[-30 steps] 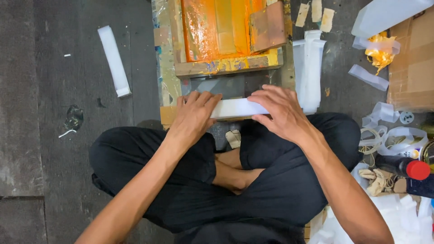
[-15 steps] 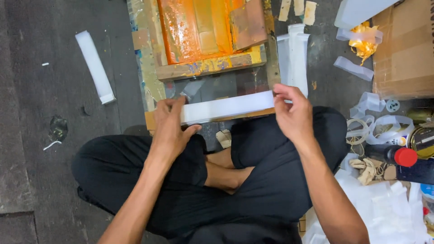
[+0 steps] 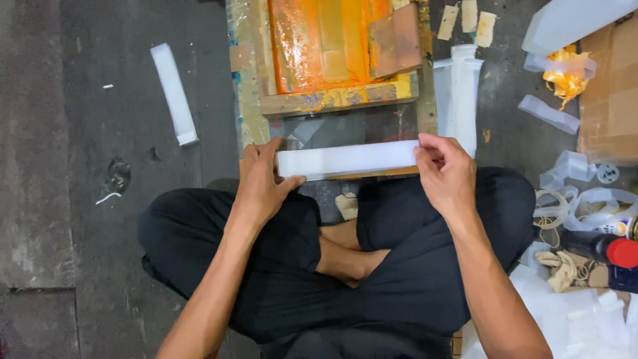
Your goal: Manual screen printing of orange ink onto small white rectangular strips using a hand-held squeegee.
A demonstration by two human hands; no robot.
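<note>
Both hands hold a white strip stretched flat at the centre of the frame.

The left hand point(image 3: 260, 183) pinches the left end of the strip point(image 3: 349, 159), thumb under its lower edge and fingers behind; the right hand point(image 3: 445, 174) grips the right end between thumb and fingers. The strip lies level, just below a wooden frame point(image 3: 339, 101) smeared with orange ink in the upper middle, and above the crossed legs in black trousers point(image 3: 405, 272). Another white strip point(image 3: 174, 93) lies on the dark floor point(image 3: 60, 166) at upper left. Upright white strips point(image 3: 458, 93) stand just right of the frame. A cardboard box point(image 3: 611, 100) sits at the right edge, with loose white scraps point(image 3: 578, 199) and a red cap point(image 3: 623, 252) below it.
</note>
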